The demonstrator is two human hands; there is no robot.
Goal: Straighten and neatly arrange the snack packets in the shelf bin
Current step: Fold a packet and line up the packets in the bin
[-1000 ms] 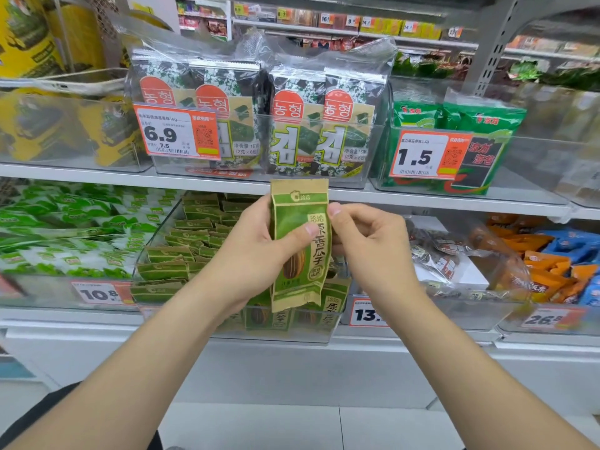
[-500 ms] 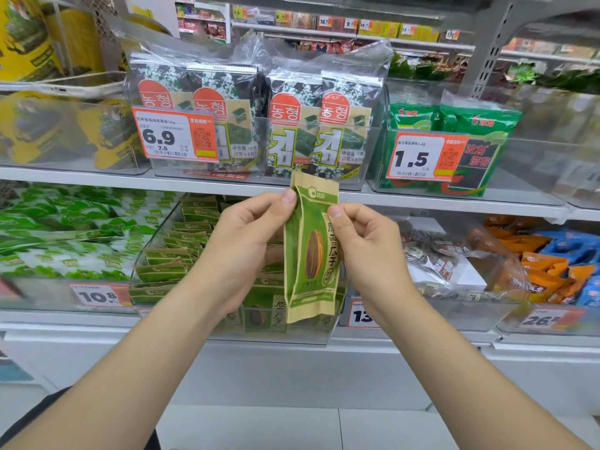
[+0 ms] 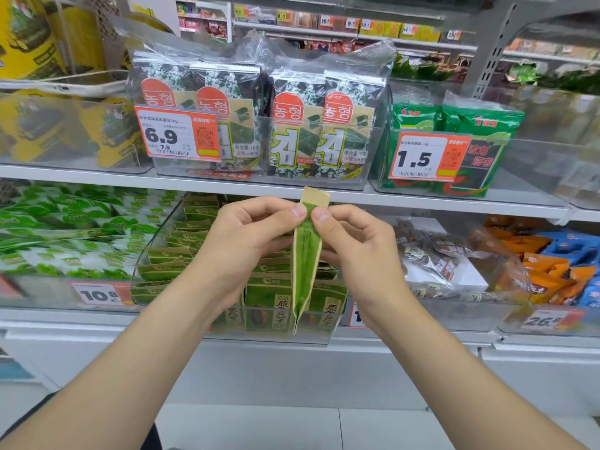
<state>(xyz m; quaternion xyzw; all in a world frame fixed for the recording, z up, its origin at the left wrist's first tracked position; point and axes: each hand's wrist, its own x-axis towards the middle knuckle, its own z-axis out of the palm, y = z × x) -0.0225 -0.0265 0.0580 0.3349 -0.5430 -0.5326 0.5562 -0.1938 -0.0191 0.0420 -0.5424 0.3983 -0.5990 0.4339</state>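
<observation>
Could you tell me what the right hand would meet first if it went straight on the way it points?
Beyond the packet in its grip, the right hand would likely meet the left hand first, though depth is unclear.

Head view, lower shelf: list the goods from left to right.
Light green-and-white packets → green seed packets in their clear bin → brown snacks in clear bags → orange packets → blue packets.
</observation>
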